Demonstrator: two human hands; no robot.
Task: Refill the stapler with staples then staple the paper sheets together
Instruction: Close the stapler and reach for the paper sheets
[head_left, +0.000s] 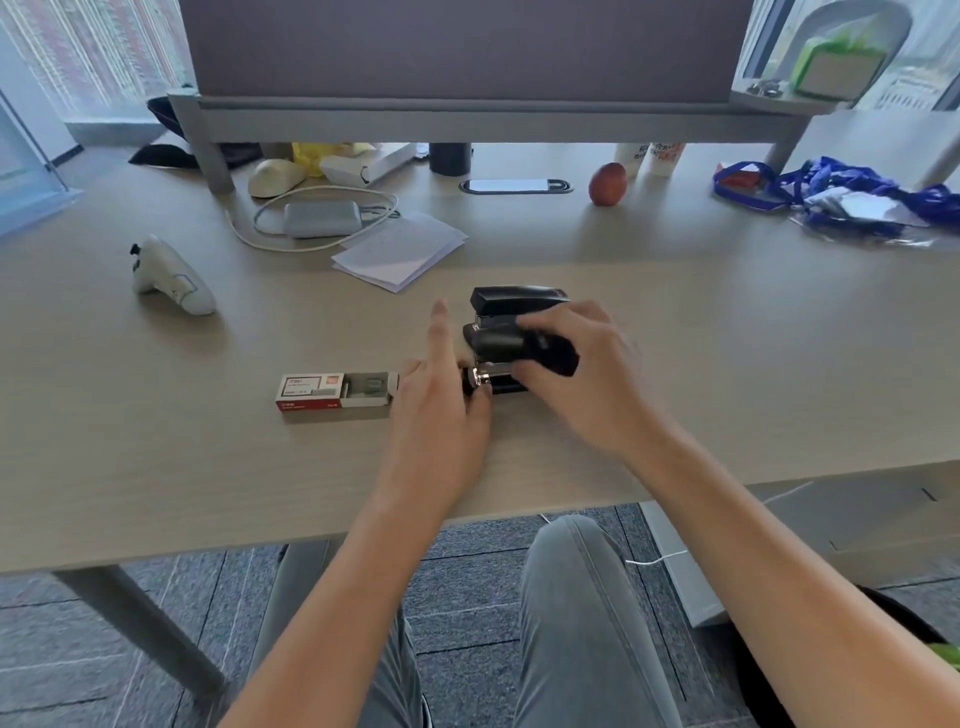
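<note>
Hands (582, 374) (441, 400) grip glossy black stapler (498, 338), apparently hinged open; cardboard staple box (335, 391) beside.

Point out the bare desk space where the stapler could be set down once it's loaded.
Widest bare patch: right of the right hand, with the apple and blue bag far behind. Another lies near the front edge, below the staple box. Crowded: back left, around the paper sheets, charger and controller.

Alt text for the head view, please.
Both hands work a black stapler on a desk: right hand grips its top, left hand at its front end. An open staple box lies left; paper sheets behind.
</note>
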